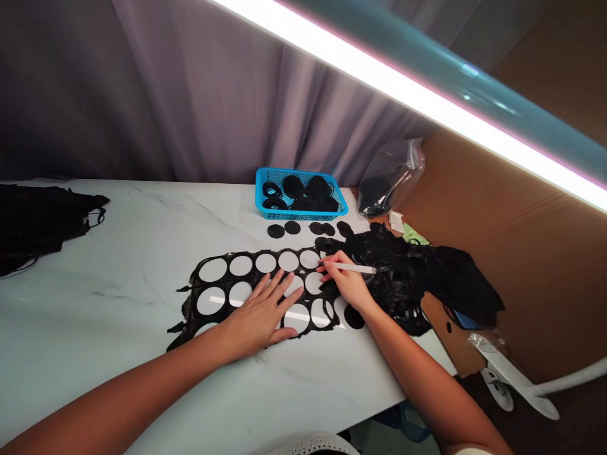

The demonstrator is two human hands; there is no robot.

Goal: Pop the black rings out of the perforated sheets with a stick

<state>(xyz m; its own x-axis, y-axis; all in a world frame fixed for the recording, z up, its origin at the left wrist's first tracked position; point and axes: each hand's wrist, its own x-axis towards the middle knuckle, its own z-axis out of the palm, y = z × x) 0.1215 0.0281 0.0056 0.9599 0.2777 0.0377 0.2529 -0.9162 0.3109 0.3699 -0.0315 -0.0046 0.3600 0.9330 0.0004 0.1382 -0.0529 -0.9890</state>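
Reaching in from the lower left, the left forearm [142, 385] angles up across the table, and the left hand [258, 316] lies palm down on a black sheet punched with round holes [253, 264]. Its fingers are spread apart, pressing flat on the sheet's lower left part, with the fingertips over the webbing between the holes. The right forearm [417, 373] rises from the lower right, and the right hand [346, 281] sits at the sheet's right end, its fingers curled and closed with the thumb on a slim white pen-like tool [348, 267]. The tool lies nearly level, its far end pointing toward the heap on the right; what kind of tip it has is too small to tell.

The sheet lies on a white marble-patterned table [95, 303], with a dark tangled pile of black scrap [42, 221] well left of it. Beyond the sheet stand a blue plastic basket [301, 193] holding black discs and rings, and a row of loose black discs [293, 227] just in front of that basket. Further right of the sheet, a clear plastic bag [391, 177] holds dark pieces, and a heap of black offcuts [403, 278] touches the sheet's right end, backed by a brown cardboard panel [521, 253].
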